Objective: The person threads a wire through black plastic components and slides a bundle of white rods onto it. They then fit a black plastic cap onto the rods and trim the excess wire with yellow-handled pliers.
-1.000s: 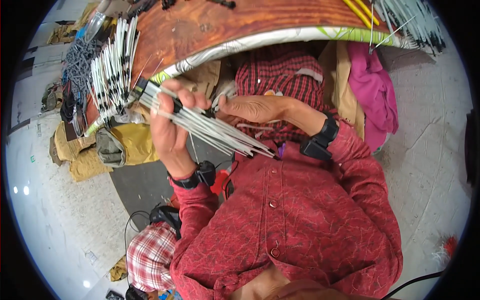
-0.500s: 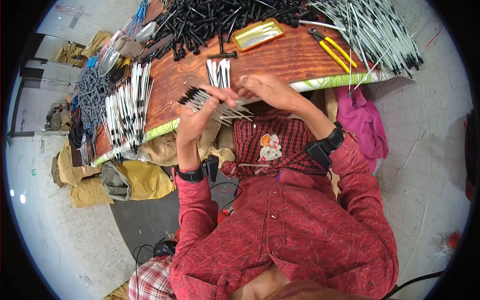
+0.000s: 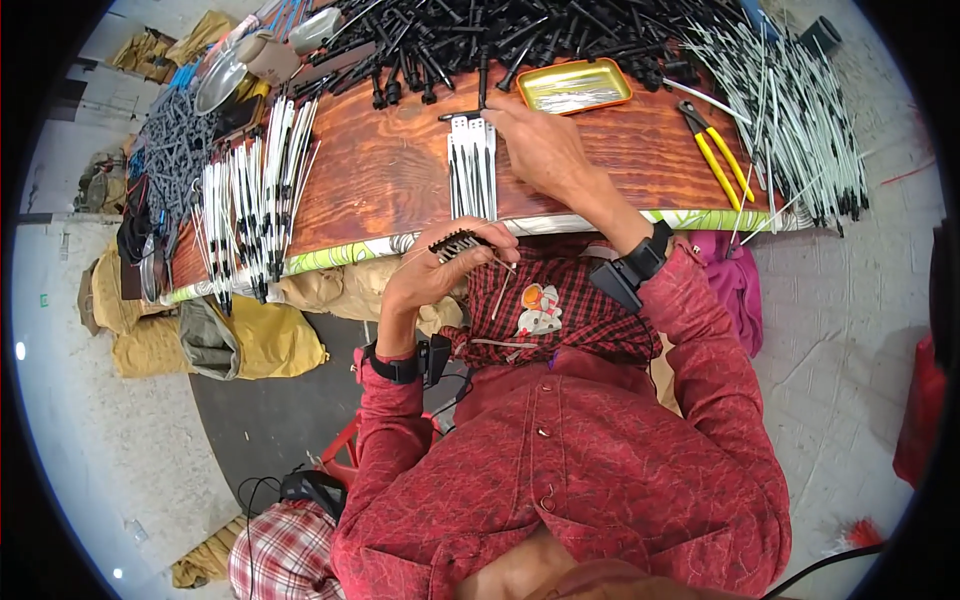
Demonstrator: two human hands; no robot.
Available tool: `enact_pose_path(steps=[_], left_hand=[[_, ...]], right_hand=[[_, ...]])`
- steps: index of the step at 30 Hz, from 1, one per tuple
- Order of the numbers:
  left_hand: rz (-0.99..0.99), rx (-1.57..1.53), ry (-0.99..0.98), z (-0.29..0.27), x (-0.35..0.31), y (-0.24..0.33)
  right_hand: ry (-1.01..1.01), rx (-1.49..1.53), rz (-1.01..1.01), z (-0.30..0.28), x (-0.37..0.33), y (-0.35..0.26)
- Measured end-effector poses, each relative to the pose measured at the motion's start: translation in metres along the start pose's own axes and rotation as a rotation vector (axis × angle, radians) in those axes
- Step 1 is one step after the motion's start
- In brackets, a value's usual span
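My left hand [image 3: 440, 268] sits just below the near edge of the wooden table [image 3: 390, 180], closed around a small bunch of black connector pieces [image 3: 457, 243] that stick out above its fingers. My right hand [image 3: 538, 150] reaches onto the table, fingers resting beside a short row of white wires with black tips [image 3: 473, 168] laid side by side. Both wrists carry black bands. A red sleeve covers each arm.
A heap of black plugs [image 3: 520, 40] lines the far table edge. An orange tray [image 3: 574, 86] with thin pins sits behind my right hand. Yellow-handled pliers [image 3: 722, 152] lie right. White wire bundles lie at left [image 3: 255, 190] and right [image 3: 800, 110]. Yellow sacks [image 3: 210, 335] lie on the floor.
The wire bundle I held in both hands near my lap now lies on the table. My right hand has moved forward onto it; my left hand has dropped to the table edge.
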State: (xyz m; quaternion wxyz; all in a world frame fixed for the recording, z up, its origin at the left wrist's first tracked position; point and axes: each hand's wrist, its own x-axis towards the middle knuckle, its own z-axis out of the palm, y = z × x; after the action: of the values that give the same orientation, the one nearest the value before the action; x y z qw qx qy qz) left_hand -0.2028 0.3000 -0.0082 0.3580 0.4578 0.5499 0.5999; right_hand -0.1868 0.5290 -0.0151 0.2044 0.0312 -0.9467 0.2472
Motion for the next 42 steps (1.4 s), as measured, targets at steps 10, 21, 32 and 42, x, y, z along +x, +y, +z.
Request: enact_pose_path(steps=[10, 21, 32, 42], left_hand=[[0.054, 0.089, 0.124, -0.005, -0.001, 0.008], [0.093, 0.136, 0.034, -0.006, -0.003, -0.012], [0.046, 0.108, 0.122, -0.012, -0.001, -0.019], [0.225, 0.471, 0.168, -0.014, 0.016, -0.031]], right_hand=[[-0.286, 1.171, 0.178, -0.021, -0.022, -0.037], [-0.475, 0.831, -0.040, 0.010, -0.003, -0.037], [-0.474, 0.982, 0.037, 0.023, 0.001, -0.029], [-0.431, 1.370, 0.365, 0.013, 0.017, -0.015]])
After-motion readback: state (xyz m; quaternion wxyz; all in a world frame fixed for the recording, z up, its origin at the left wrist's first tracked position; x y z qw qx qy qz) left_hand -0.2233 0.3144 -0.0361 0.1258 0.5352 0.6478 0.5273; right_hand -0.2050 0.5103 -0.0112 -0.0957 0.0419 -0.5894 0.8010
